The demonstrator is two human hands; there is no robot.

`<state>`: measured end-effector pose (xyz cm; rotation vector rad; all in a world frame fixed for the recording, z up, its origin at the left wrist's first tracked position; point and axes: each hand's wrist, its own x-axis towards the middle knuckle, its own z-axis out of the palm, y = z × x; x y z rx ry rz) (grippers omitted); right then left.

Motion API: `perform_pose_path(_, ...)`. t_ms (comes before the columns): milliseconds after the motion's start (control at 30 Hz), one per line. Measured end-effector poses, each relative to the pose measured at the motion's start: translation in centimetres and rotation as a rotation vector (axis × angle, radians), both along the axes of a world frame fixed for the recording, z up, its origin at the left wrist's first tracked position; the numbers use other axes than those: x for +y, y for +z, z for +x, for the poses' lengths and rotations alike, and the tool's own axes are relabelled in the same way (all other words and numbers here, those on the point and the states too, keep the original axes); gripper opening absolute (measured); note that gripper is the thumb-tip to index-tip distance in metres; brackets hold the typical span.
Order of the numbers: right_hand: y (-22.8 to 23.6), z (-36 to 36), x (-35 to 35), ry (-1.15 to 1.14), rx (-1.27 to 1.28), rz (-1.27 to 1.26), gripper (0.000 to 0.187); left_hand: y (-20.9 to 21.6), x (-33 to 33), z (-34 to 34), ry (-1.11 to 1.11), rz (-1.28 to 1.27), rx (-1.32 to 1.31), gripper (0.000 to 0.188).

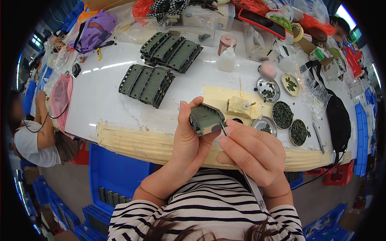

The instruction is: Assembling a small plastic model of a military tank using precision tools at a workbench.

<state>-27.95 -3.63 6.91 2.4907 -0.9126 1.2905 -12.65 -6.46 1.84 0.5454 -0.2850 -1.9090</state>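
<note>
Head view: one olive-green model hull (205,117), raised over the white surface (94,110), lying between thumb and fingers of the left hand (188,141), these parted by its width and gripping its sides, seemingly to steady it. One pair of tweezers (252,188), pinched in the right hand's (258,152) closed fingers, tip at the hull's right edge; whether the tip holds anything: cannot tell. Round dishes (274,127) of small green parts (282,115), presumably placed for the right hand's reach.
</note>
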Motion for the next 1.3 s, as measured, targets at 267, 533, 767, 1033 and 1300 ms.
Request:
perform_pose_path(267,-0.3,0.0,0.2,-0.013,0.012,-0.02,0.029,0.1,0.2,-0.3,0.004,0.006,0.038,0.052)
perform_pose_path(533,-0.4,-0.1,0.4,-0.021,-0.008,0.002,0.028,-0.6,0.2,-0.4,-0.013,-0.013,0.07,0.052)
perform_pose_path(767,-0.3,-0.8,0.4,0.011,-0.151,0.122,0.027,-0.5,-0.7,-0.5,-0.044,0.1,0.131,0.058)
perform_pose_path(1033,-2.3,-1.4,2.4,0.14,-0.527,0.354,0.028,0.6,0.0,-0.6,0.083,-0.176,0.053,0.063)
perform_pose_path(1300,-4.0,1.0,2.2,0.256,-0.989,0.811,0.034,-0.5,1.3,-0.9,0.202,-0.562,-0.309,0.091)
